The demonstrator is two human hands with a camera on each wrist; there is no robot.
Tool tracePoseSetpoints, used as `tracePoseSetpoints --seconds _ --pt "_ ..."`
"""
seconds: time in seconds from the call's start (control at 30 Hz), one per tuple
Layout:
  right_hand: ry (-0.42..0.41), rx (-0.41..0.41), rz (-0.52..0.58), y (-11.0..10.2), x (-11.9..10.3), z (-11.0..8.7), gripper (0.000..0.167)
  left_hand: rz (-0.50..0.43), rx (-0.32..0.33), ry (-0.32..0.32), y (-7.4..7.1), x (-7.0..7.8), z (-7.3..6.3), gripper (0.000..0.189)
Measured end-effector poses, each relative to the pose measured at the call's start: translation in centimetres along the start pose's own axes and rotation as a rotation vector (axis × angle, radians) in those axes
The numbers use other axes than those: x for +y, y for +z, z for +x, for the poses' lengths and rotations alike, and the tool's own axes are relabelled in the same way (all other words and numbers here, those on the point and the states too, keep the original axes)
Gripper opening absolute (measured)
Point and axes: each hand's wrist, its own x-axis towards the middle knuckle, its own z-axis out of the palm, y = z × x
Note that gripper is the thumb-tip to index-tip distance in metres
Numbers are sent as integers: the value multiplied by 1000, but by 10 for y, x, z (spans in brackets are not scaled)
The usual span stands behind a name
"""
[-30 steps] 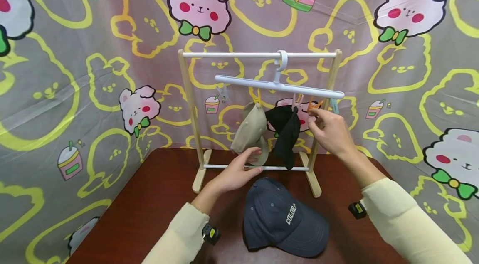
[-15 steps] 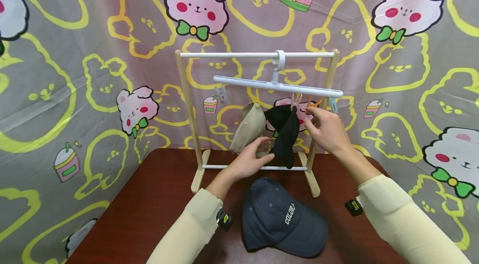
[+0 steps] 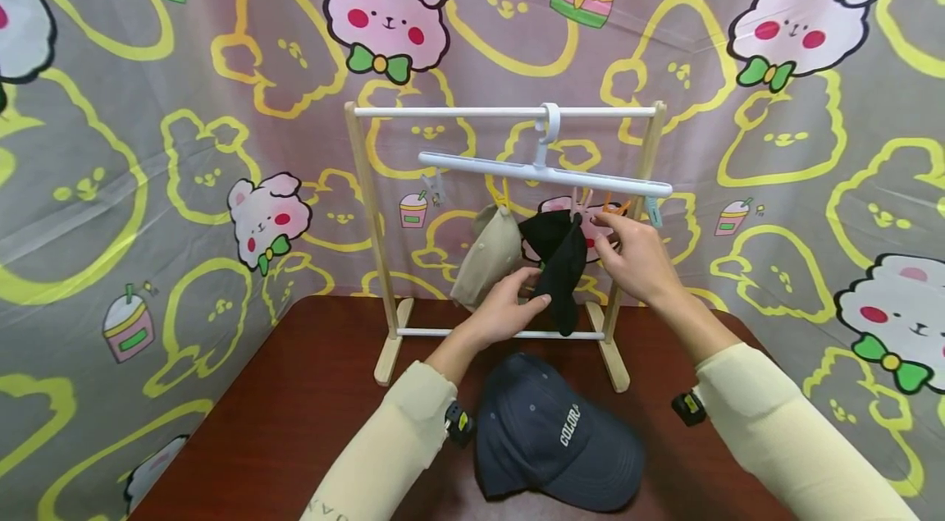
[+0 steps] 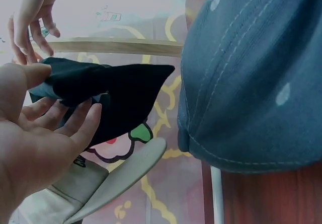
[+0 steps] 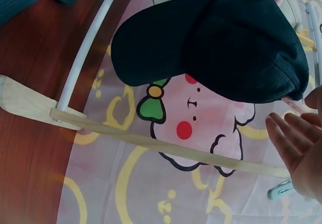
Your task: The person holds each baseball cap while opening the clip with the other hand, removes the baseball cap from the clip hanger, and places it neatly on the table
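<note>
A black baseball cap (image 3: pixel 557 267) hangs from a pink clothespin (image 3: pixel 581 201) on the white hanger (image 3: pixel 546 172). My left hand (image 3: pixel 509 308) holds the cap low on its left side; in the left wrist view the thumb lies on one face and the fingers (image 4: pixel 83 121) on the other. Beside the clothespin is my right hand (image 3: pixel 635 254), its fingers (image 5: pixel 287 133) loosely bent with nothing between them. Left of the black cap, a beige cap (image 3: pixel 487 254) hangs from a yellow clothespin (image 3: pixel 504 194), partly behind my left hand.
A navy cap with white lettering (image 3: pixel 561 439) lies on the dark red table (image 3: pixel 295 398) in front of the wooden rack (image 3: pixel 369 217). Orange (image 3: pixel 616 207), light blue (image 3: pixel 653 212) and grey (image 3: pixel 434 186) clothespins also hang from the tilted hanger. A patterned curtain (image 3: pixel 184 53) surrounds the table.
My left hand has moved right and slightly up, from in front of the beige cap to the black cap. My right hand has shifted a little left, towards the pink clothespin.
</note>
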Motion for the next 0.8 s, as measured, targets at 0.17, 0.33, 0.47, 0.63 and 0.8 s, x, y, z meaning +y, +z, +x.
tracePoseSetpoints --seconds 0.17,0.33,0.47,0.63,0.8 --pt "22 -18 8 1 -2 5 39 3 11 -21 -1 0 -1 47" --pt "80 -39 -2 2 -2 8 38 -8 14 -20 -4 -2 -3 42" --pt "125 -43 -5 5 -3 11 41 -24 4 -8 -8 -3 -6 34" --pt "125 0 -15 8 -5 20 43 -52 -5 12 -11 -4 -7 31" --pt "112 29 12 9 -7 26 31 -80 -5 22 -13 -7 -9 31"
